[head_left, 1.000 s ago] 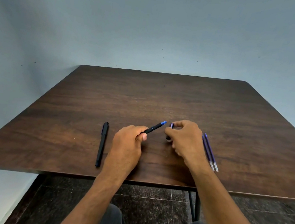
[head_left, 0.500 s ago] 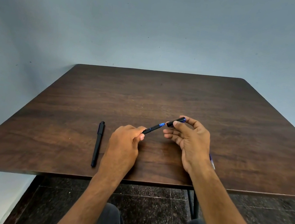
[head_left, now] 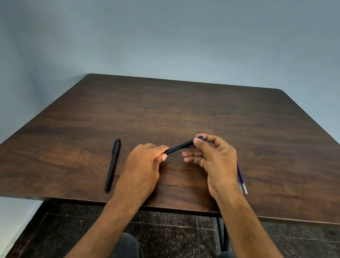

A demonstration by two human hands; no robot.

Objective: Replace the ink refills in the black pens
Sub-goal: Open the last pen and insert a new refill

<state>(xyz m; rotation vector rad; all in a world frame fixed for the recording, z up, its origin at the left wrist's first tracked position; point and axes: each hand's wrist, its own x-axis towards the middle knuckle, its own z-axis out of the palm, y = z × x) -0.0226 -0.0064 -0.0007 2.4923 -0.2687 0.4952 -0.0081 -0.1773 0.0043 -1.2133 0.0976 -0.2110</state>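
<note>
A black pen [head_left: 181, 146] is held just above the brown table [head_left: 210, 112], slanting up to the right. My left hand [head_left: 144, 166] grips its lower end in a fist. My right hand [head_left: 214, 161] pinches the cap end between thumb and forefinger, the other fingers spread. The cap sits over the pen's front, with only a thin blue line showing at the joint. A second black pen [head_left: 112, 164], capped, lies on the table left of my left hand. Two blue ink refills [head_left: 242, 180] lie behind my right wrist, partly hidden.
The table's near edge [head_left: 89, 201] runs just under my forearms. A pale wall stands behind the table. Dark speckled floor tiles, a black table leg [head_left: 220, 234] and my knees show below.
My right hand has brought the cap onto the pen's blue tip and slid it down; the blue tip that showed before is now covered. The left hand has barely moved.
</note>
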